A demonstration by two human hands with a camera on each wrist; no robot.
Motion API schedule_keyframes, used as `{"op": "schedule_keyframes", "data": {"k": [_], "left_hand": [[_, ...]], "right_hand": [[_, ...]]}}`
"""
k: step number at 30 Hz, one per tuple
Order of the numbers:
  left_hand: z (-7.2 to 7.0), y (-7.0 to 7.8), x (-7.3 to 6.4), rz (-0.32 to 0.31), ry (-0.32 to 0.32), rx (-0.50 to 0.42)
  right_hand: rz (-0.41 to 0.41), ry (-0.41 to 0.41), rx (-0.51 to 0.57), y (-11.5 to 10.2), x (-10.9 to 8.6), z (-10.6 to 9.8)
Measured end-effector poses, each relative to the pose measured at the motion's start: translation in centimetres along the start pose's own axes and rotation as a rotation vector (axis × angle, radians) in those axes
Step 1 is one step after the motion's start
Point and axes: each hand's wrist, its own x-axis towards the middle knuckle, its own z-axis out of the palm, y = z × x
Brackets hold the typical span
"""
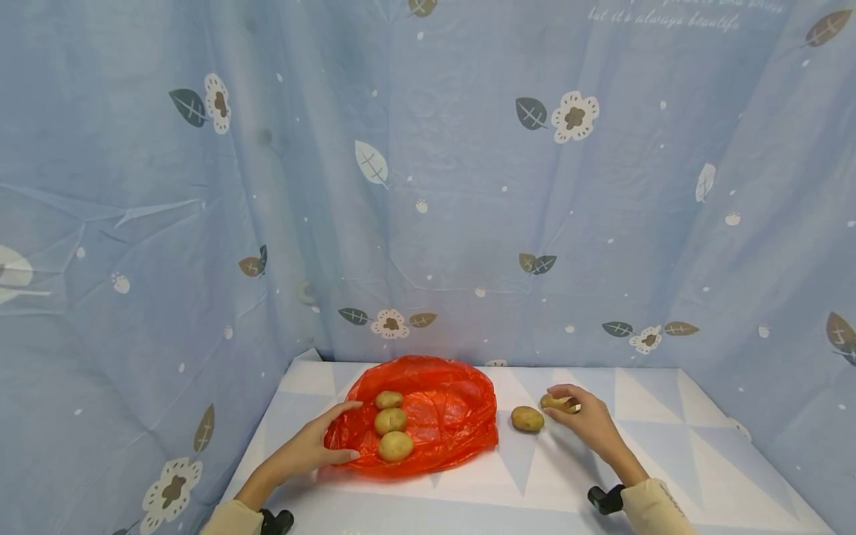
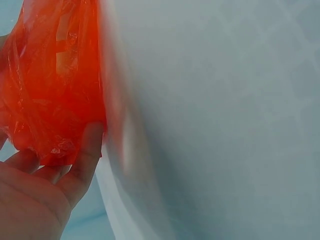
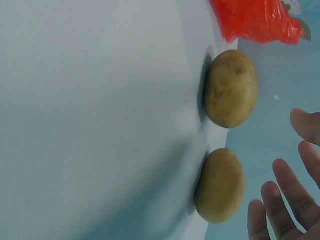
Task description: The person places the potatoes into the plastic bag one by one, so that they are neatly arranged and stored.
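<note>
A red plastic bag (image 1: 448, 420) lies spread wide on the table, with three potatoes (image 1: 396, 446) in a row in its left part. My left hand (image 1: 314, 440) grips the bag's left side, thumb near the front and fingers farther back. In the left wrist view the thumb (image 2: 90, 150) presses on the red plastic. To the right of the bag sit two more potatoes, a nearer one (image 1: 527, 419) and a farther one (image 3: 220, 186). My right hand (image 1: 588, 420) reaches over the farther potato and partly hides it. Its fingers are spread and apart from the potato in the right wrist view.
The white table (image 1: 642, 453) has a pale blue triangle pattern. A blue curtain (image 1: 468, 186) printed with leaves and flowers hangs behind the table and along its sides. A black wrist mount (image 1: 605, 499) sits by the right sleeve.
</note>
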Motion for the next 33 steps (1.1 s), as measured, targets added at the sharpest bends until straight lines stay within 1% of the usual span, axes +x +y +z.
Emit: {"op": "schedule_keyframes", "data": {"k": [7,9,13,19,24,33], "left_hand": [[0.0,-0.1,0.1,-0.001,0.006,0.015],[0.0,-0.2,0.0,0.002,0.004,0.013],[0.0,-0.2,0.0,0.008,0.003,0.005],[0.0,-0.1,-0.1,0.009,0.002,0.0],[0.0,0.1,-0.2,-0.008,0.006,-0.009],[-0.1,0.1,-0.1,-0.005,0.003,-0.005]], "right_hand": [[-0.006,0.024,-0.004,1.0,0.2,-0.2],[0.013,0.026,-0.01,1.3,0.2,-0.3],[0.055,-0.005,-0.036,2.0,0.2,-0.4],[0.143,-0.07,-0.032,2.6,0.1,-0.5],[0.164,-0.088,-0.037,2.7,0.4,-0.6],[0.22,-0.111,-0.019,3.2,0.9,-0.4]]}}
